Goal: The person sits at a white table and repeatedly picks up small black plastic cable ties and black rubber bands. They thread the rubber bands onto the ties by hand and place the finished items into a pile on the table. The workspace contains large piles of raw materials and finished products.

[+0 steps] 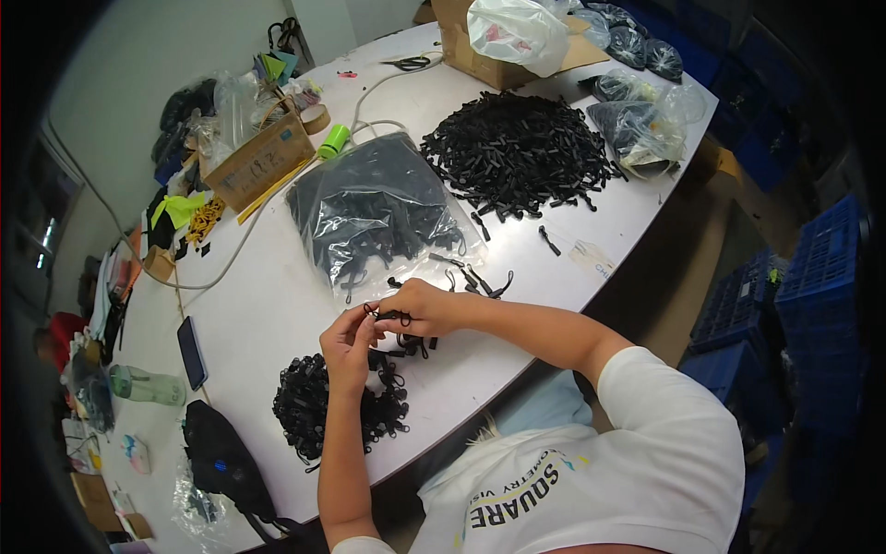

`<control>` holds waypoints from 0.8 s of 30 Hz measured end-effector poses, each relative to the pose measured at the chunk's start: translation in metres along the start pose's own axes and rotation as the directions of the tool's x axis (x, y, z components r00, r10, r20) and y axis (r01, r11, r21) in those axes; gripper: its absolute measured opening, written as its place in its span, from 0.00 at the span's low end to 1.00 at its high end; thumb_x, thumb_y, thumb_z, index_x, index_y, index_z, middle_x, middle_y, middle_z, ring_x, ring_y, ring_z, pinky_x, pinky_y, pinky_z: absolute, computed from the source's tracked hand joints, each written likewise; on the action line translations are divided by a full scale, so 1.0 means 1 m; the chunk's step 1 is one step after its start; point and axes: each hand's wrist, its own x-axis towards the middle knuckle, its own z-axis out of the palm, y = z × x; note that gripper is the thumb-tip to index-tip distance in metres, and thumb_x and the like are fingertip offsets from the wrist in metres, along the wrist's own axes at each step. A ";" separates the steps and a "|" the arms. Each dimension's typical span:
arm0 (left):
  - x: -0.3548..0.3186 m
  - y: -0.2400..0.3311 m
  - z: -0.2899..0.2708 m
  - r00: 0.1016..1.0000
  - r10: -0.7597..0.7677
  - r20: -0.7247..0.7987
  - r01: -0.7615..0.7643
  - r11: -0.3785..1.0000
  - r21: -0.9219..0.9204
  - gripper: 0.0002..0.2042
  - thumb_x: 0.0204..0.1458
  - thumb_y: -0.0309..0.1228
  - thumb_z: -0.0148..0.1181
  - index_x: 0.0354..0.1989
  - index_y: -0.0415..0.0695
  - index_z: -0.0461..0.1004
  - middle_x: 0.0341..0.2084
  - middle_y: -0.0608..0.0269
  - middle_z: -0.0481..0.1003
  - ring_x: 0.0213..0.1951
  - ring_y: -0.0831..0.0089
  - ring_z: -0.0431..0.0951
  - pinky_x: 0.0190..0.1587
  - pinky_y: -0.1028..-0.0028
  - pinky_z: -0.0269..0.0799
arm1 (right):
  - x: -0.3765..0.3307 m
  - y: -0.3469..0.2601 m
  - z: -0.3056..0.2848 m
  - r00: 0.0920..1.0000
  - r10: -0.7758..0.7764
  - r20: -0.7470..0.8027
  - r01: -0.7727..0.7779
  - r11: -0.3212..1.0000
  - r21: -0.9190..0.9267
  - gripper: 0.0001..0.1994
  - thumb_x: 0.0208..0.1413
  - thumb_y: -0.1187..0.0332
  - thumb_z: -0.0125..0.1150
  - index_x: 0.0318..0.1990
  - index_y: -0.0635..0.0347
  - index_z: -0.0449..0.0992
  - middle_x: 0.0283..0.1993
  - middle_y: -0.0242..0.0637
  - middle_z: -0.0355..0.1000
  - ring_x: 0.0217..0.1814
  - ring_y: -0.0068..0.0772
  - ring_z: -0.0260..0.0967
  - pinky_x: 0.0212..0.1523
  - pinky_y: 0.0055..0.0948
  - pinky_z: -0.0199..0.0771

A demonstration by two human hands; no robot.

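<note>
My left hand point(348, 353) and my right hand point(422, 307) meet over the near part of the white table. Fingertips of both are pinched on a small black zipper pull point(394, 317) with a thin cord loop; the fingers partly cover it. Around my left forearm spreads a pile of black looped pieces point(300, 403), and a few more lie just under my right hand. Beyond the hands, several loose zipper pulls point(475, 280) rest at the edge of a clear plastic bag point(369, 208) with dark contents. Farther back is a large heap of black zipper pulls point(517, 152).
On the left are a phone point(191, 353), a green bottle point(148, 385), a black pouch point(221, 462) and a cardboard box point(258, 159). A cable point(242, 249) crosses the table. Scissors point(409, 64) lie at the back. Blue crates point(817, 268) stand at right.
</note>
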 end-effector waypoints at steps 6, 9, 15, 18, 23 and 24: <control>-0.004 0.006 0.003 0.991 0.036 -0.127 -0.033 0.999 0.022 0.05 0.54 0.24 0.56 0.35 0.34 0.73 0.24 0.64 0.74 0.23 0.81 0.70 0.26 0.82 0.64 | -0.004 0.001 0.005 1.000 0.010 0.016 -0.008 0.993 -0.122 0.09 0.50 0.64 0.60 0.26 0.58 0.71 0.16 0.39 0.67 0.18 0.47 0.66 0.21 0.38 0.63; -0.003 -0.002 0.000 0.991 0.072 -0.110 -0.051 0.981 0.185 0.04 0.53 0.22 0.55 0.34 0.35 0.74 0.23 0.64 0.74 0.23 0.80 0.72 0.25 0.79 0.65 | -0.003 -0.002 0.010 0.990 -0.120 -0.067 0.104 0.971 -0.214 0.07 0.48 0.69 0.60 0.23 0.59 0.70 0.14 0.38 0.63 0.15 0.43 0.63 0.17 0.35 0.60; -0.001 0.003 -0.006 0.902 0.370 0.224 -0.399 0.512 0.760 0.05 0.46 0.20 0.57 0.33 0.38 0.75 0.21 0.54 0.74 0.22 0.63 0.75 0.26 0.70 0.70 | -0.003 -0.005 0.001 0.984 0.130 0.118 -0.082 0.934 -0.349 0.09 0.51 0.63 0.56 0.29 0.59 0.71 0.20 0.43 0.69 0.24 0.51 0.69 0.25 0.43 0.67; -0.001 0.000 -0.006 0.896 0.353 0.269 -0.405 0.401 0.822 0.05 0.45 0.21 0.59 0.32 0.39 0.75 0.21 0.52 0.74 0.24 0.57 0.75 0.27 0.65 0.70 | 0.000 -0.008 -0.002 0.934 0.251 0.255 -0.128 0.900 -0.416 0.09 0.51 0.63 0.55 0.31 0.61 0.72 0.21 0.46 0.71 0.26 0.53 0.70 0.27 0.46 0.68; 0.000 -0.005 -0.004 0.908 0.363 0.209 -0.383 0.522 0.762 0.06 0.46 0.19 0.57 0.33 0.37 0.74 0.24 0.50 0.75 0.26 0.54 0.76 0.29 0.63 0.71 | 0.001 -0.007 0.000 0.914 0.307 0.266 -0.154 0.867 -0.473 0.09 0.50 0.64 0.55 0.31 0.61 0.72 0.22 0.46 0.72 0.27 0.51 0.71 0.29 0.45 0.69; 0.001 -0.005 -0.003 0.913 0.359 0.196 -0.377 0.555 0.742 0.06 0.46 0.19 0.57 0.33 0.37 0.74 0.24 0.50 0.75 0.27 0.54 0.76 0.30 0.63 0.71 | 0.000 -0.007 0.001 0.913 0.315 0.260 -0.159 0.861 -0.483 0.09 0.50 0.65 0.55 0.30 0.61 0.72 0.22 0.46 0.72 0.28 0.51 0.71 0.29 0.45 0.69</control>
